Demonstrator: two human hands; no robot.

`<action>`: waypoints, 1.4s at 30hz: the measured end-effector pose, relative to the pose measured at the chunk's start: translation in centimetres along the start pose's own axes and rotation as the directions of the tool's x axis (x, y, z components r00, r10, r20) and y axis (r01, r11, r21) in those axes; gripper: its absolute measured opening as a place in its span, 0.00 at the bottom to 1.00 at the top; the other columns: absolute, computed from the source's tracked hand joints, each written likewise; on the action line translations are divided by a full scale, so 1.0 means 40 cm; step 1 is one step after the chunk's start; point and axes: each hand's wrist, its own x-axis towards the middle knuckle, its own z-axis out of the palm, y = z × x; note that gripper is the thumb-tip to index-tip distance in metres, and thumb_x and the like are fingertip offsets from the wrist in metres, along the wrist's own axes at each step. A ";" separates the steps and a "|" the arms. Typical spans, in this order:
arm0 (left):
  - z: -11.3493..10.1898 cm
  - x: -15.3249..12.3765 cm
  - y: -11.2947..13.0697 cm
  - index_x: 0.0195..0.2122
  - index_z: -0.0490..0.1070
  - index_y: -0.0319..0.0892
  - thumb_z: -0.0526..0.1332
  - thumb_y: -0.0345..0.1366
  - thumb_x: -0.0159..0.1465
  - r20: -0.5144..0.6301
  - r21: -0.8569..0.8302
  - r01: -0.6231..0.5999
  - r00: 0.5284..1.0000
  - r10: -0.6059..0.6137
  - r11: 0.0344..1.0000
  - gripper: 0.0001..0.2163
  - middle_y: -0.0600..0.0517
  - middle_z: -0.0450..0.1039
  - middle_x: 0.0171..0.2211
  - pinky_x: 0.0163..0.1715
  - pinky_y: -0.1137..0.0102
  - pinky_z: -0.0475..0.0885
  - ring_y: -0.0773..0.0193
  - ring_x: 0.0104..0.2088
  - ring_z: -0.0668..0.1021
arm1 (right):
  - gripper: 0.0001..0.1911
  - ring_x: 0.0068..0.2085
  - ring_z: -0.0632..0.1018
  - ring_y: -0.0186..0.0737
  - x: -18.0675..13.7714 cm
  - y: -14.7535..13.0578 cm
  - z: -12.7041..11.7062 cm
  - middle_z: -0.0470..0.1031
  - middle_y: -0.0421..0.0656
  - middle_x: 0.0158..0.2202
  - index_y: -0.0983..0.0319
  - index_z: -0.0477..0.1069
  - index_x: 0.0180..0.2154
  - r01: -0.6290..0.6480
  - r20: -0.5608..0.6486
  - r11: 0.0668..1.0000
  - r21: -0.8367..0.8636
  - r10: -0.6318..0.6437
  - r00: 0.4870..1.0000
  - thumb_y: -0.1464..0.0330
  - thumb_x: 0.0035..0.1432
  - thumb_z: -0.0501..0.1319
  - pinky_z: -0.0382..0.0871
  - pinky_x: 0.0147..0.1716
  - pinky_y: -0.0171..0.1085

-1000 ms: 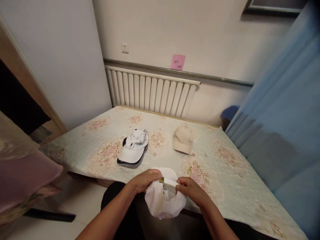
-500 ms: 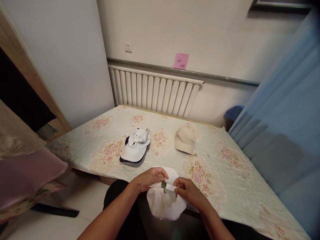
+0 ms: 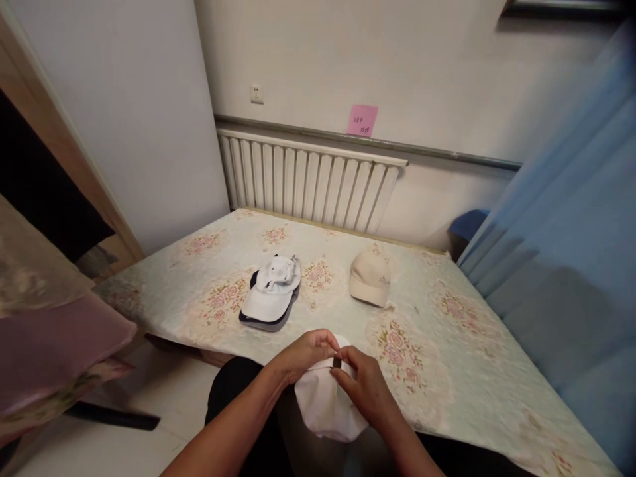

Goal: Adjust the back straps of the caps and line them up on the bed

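Observation:
A white cap is held between both my hands at the near edge of the bed, above my lap. My left hand grips the cap's back strap from the left, fingers curled. My right hand pinches the strap beside its dark buckle, thumb and fingertips close together. Behind the hands the brim shows only in part. Farther off to the left lies a stack of caps, a white one on top of darker ones. A beige cap rests on its own to the right.
The bed has a floral cover. A white radiator stands along the wall behind it, below a pink note. A blue curtain hangs at the right; pink cloth hangs at the left.
My right hand has moved left along the strap to the buckle, close against my left hand. The gap at the back of the white cap has narrowed from view.

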 end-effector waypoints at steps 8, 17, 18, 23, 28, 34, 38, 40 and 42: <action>-0.026 -0.020 -0.003 0.36 0.71 0.36 0.60 0.51 0.56 0.008 -0.100 -0.066 0.998 0.067 0.993 0.20 0.48 0.70 0.30 0.32 0.71 0.64 0.66 0.29 0.71 | 0.07 0.23 0.66 0.35 0.013 0.054 0.010 0.64 0.35 0.19 0.60 0.67 0.30 -0.162 -0.057 0.952 0.258 0.183 0.982 0.64 0.51 0.59 0.58 0.24 0.35; 0.034 -0.027 0.002 0.35 0.71 0.40 0.70 0.36 0.44 -0.144 0.407 -0.058 0.981 0.127 0.912 0.17 0.54 0.70 0.29 0.32 0.72 0.63 0.65 0.31 0.70 | 0.05 0.23 0.68 0.32 0.020 0.062 0.025 0.67 0.35 0.21 0.61 0.66 0.29 -0.171 0.002 0.849 0.500 0.196 0.981 0.70 0.47 0.62 0.59 0.25 0.33; 0.042 -0.026 0.002 0.33 0.70 0.39 0.69 0.36 0.44 -0.182 0.447 -0.061 0.971 0.157 0.892 0.15 0.55 0.70 0.27 0.31 0.73 0.63 0.65 0.30 0.70 | 0.06 0.23 0.68 0.32 0.021 0.061 0.022 0.67 0.34 0.21 0.61 0.67 0.29 -0.170 0.017 0.839 0.517 0.189 0.982 0.72 0.46 0.62 0.59 0.25 0.33; 0.049 -0.027 -0.005 0.31 0.68 0.40 0.67 0.37 0.48 -0.222 0.425 -0.084 0.956 0.194 0.901 0.12 0.55 0.70 0.26 0.30 0.73 0.63 0.66 0.29 0.70 | 0.08 0.26 0.70 0.33 0.024 0.066 0.000 0.71 0.36 0.22 0.62 0.69 0.34 -0.169 0.126 0.802 0.573 0.117 0.985 0.72 0.48 0.61 0.61 0.29 0.33; 0.033 -0.025 -0.022 0.33 0.70 0.40 0.65 0.36 0.51 -0.235 0.470 -0.123 0.937 0.258 0.874 0.10 0.54 0.71 0.29 0.34 0.73 0.64 0.65 0.32 0.72 | 0.03 0.23 0.68 0.32 0.034 0.068 0.000 0.68 0.35 0.19 0.62 0.68 0.30 -0.200 0.108 0.860 0.469 0.169 0.980 0.72 0.49 0.58 0.59 0.26 0.33; 0.026 -0.030 -0.039 0.34 0.69 0.41 0.62 0.34 0.54 -0.210 0.436 -0.154 0.941 0.267 0.887 0.07 0.55 0.70 0.28 0.34 0.73 0.64 0.67 0.31 0.71 | 0.05 0.20 0.64 0.30 0.040 0.069 0.008 0.67 0.36 0.18 0.63 0.68 0.26 -0.241 0.169 0.895 0.375 0.190 0.967 0.69 0.51 0.57 0.56 0.23 0.33; 0.024 -0.036 -0.042 0.35 0.68 0.41 0.62 0.34 0.55 -0.209 0.412 -0.159 0.942 0.263 0.897 0.07 0.55 0.70 0.29 0.34 0.73 0.64 0.67 0.31 0.71 | 0.04 0.20 0.63 0.29 0.038 0.067 0.006 0.66 0.35 0.17 0.63 0.68 0.25 -0.261 0.175 0.877 0.404 0.206 0.963 0.70 0.50 0.57 0.53 0.22 0.32; 0.025 -0.037 -0.042 0.35 0.68 0.40 0.62 0.34 0.54 -0.210 0.395 -0.149 0.946 0.247 0.906 0.08 0.55 0.70 0.28 0.32 0.73 0.63 0.67 0.30 0.71 | 0.04 0.20 0.61 0.28 0.038 0.063 0.004 0.65 0.35 0.17 0.63 0.68 0.25 -0.271 0.184 0.869 0.415 0.211 0.960 0.69 0.50 0.58 0.51 0.21 0.32; 0.025 -0.038 -0.042 0.36 0.68 0.41 0.62 0.34 0.54 -0.211 0.376 -0.142 0.949 0.234 0.916 0.09 0.55 0.70 0.28 0.31 0.74 0.63 0.68 0.30 0.71 | 0.05 0.19 0.60 0.27 0.038 0.059 0.000 0.65 0.35 0.17 0.63 0.68 0.25 -0.291 0.207 0.852 0.435 0.220 0.953 0.69 0.50 0.58 0.49 0.20 0.31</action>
